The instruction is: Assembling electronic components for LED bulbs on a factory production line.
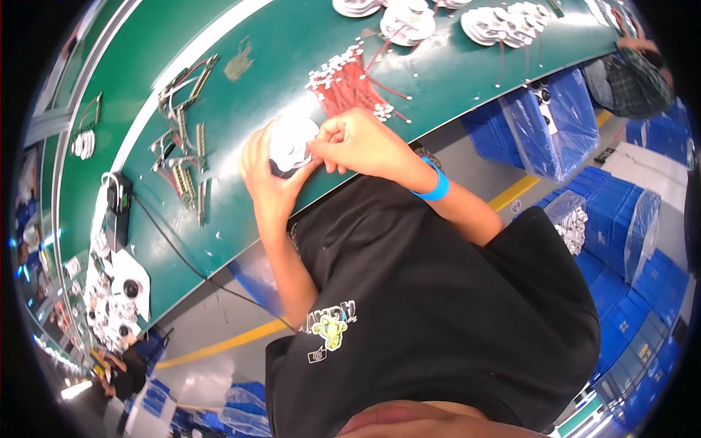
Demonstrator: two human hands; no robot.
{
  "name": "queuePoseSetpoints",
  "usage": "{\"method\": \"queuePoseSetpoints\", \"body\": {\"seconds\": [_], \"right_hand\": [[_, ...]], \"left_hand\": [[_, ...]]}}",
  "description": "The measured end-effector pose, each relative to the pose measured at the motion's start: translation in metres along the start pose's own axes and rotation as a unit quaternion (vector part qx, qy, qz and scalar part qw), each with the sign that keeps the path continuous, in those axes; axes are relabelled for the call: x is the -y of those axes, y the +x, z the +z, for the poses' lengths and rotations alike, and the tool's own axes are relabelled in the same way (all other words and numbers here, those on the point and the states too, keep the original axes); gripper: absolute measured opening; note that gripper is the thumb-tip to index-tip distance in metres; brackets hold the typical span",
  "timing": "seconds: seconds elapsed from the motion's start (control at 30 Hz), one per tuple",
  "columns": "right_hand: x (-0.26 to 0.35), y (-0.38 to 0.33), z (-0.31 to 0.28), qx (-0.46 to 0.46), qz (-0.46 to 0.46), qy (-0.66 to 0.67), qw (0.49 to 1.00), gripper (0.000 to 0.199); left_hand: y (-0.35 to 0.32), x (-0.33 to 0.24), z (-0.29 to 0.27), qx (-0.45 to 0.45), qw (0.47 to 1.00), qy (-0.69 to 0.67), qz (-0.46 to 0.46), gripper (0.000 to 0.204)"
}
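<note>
A round white plastic housing (pixel 290 139) with a dark lower rim is held over the near edge of the green workbench. My left hand (pixel 261 166) wraps round its left side, fingers behind and thumb in front. My right hand (pixel 352 144), below a blue wristband, meets its right side with the fingertips pinched together. Whatever sits in that pinch is too small to make out. Just beyond the right hand lies a bundle of red wires (pixel 347 86) with small white connectors at their ends.
Narrow circuit strips with wires (pixel 182 146) lie left on the green bench (pixel 248 95). A black box (pixel 118 212) trails a cable across the bench. Stacked white round housings (pixel 504 25) stand far right. Blue bins (pixel 555 120) line the floor at right; another person (pixel 631 80) sits beyond.
</note>
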State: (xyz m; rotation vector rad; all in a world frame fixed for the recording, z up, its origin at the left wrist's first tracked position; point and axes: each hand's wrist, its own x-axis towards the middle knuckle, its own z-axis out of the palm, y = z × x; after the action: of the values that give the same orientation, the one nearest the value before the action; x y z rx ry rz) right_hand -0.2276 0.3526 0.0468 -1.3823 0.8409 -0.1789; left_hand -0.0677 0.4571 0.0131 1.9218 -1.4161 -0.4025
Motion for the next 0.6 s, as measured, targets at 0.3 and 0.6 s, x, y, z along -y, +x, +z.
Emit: {"method": "queuePoseSetpoints", "body": {"seconds": [0.3,0.6], "right_hand": [[0.006,-0.019,-0.017,-0.230,-0.274,-0.196,0.913,0.015],[0.009,-0.016,-0.002,-0.235,-0.427,-0.233,0.842,0.017]], "left_hand": [[-0.005,-0.016,0.017,-0.083,0.995,0.016,-0.050,0.104],[-0.036,-0.011,-0.002,-0.086,0.974,-0.140,-0.153,0.062]]}}
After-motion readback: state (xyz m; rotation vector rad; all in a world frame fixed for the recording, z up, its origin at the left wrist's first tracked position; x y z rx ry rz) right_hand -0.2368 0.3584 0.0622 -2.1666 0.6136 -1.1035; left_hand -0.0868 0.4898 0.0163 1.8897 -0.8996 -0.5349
